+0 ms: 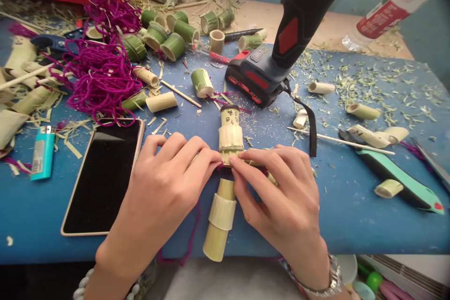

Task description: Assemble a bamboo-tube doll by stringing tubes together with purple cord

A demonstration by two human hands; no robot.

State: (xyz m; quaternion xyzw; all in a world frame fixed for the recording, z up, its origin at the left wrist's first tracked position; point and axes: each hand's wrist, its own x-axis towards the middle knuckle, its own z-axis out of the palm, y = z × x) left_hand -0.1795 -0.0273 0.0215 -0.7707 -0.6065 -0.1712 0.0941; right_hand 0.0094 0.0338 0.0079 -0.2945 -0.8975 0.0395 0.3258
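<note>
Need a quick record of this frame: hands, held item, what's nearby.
left hand: fingertips on stacked bamboo tube
right hand: fingertips on same tube
below hands: second banded bamboo tube, lying on blue work surface
nearby: smartphone, turquoise lighter, magenta yarn, cordless power tool

Bamboo tube [231,135], upright, apparently sleeved, inked top

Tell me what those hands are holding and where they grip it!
The left hand and right hand pinch a bamboo tube from opposite sides, near its lower end.
</note>
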